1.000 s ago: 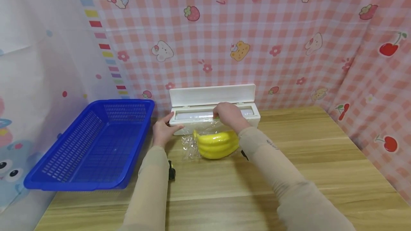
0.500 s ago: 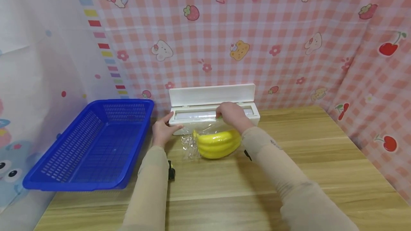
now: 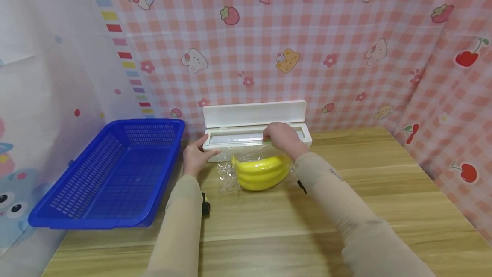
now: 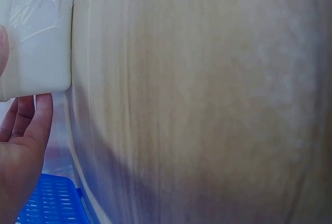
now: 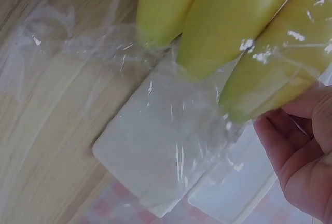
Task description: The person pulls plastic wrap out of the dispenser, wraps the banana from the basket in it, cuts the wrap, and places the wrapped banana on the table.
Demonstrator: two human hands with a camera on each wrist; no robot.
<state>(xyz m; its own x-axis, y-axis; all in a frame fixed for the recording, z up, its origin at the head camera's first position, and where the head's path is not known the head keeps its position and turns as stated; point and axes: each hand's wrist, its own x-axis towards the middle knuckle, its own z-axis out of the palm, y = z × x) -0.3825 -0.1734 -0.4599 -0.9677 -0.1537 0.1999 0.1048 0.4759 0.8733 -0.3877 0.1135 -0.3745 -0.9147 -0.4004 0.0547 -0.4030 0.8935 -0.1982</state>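
Observation:
A white cling film dispenser stands at the back of the table, its long lid raised. My left hand grips its left end, thumb on the front and fingers round the side. At the front edge of its opening, my right hand has curled fingers pinching a small slider, mostly hidden, with a bit of green showing. Clear film runs from the dispenser over a bunch of yellow bananas lying in front of it. Crumpled film sticks out past the bunch's stem.
A blue plastic basket with mesh sides stands to the left of my left arm. Behind the wooden table hangs a pink checked cloth; cloth also rises at both sides.
My right hand has slid a little to the right along the dispenser's front edge, uncovering more of the bananas' right end. My left hand, the dispenser and the bananas have stayed in place.

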